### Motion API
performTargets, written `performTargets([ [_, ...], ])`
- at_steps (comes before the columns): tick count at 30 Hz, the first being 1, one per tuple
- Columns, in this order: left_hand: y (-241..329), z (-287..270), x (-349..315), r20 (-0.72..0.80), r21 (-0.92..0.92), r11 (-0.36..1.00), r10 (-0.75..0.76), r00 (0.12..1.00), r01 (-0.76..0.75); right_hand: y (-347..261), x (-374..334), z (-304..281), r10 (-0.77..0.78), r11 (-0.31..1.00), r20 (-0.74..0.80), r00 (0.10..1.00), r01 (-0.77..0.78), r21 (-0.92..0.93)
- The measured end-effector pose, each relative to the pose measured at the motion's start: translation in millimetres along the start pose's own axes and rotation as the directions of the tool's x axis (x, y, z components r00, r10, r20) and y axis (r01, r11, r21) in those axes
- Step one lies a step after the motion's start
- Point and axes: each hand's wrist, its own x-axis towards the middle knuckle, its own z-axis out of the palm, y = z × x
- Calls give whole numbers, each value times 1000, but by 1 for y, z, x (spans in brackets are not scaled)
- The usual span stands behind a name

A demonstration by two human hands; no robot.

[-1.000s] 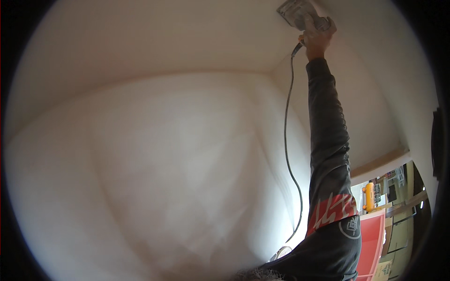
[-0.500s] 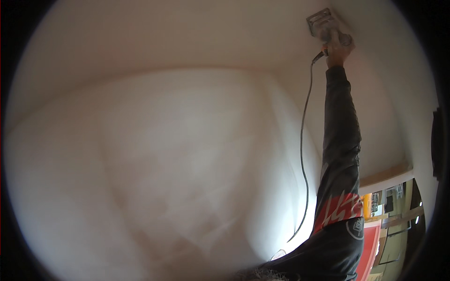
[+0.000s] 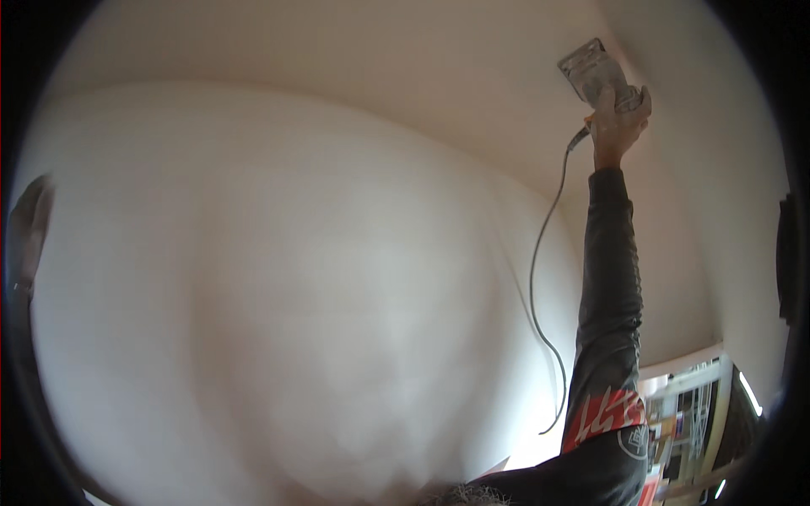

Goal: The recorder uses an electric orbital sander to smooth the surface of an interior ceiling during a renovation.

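Note:
High at the upper right, my right hand (image 3: pixel 620 126) is wrapped round the body of a dusty electric sander (image 3: pixel 603 80) with a flat rectangular pad. The sander is up at the pale ceiling surface, close to where that meets the right-hand wall. From its rear end a dark power cord (image 3: pixel 533 282) hangs down in a loose curve beside my outstretched right arm. At the far left rim my left hand (image 3: pixel 34 228) is raised near the white wall, dim and partly cut off. Its fingers look stretched out, and nothing shows in it.
A broad white wall (image 3: pixel 337 253) fills the middle, curving up to the pale ceiling (image 3: pixel 380 51). At the lower right an opening (image 3: pixel 688 422) shows shelving, assorted items and bright lights beyond. A dark object (image 3: pixel 786 257) stands at the right rim.
The view has shifted, and the sander with my right hand appears lower in it. My left hand has come into sight at the left rim. The cord has swung left.

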Motion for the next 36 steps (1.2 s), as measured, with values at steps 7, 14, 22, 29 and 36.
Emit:
performTargets([
  [7,133,81,-47,-111,184,973,158,981,-136,-36,-14,-25,-72,992,120,990,59,112],
  [14,236,117,-89,19,319,925,209,978,-205,-46,-18,-16,-320,947,39,947,320,-1],
  [22,309,158,-119,157,105,954,265,951,-282,-37,-14,-22,-448,893,133,884,450,14],
  [29,379,201,-131,238,41,942,314,919,-333,-19,1,1,-602,797,99,792,603,28],
  [36,430,216,-152,274,8,921,372,887,-389,-22,-4,-2,-639,764,185,747,644,41],
])
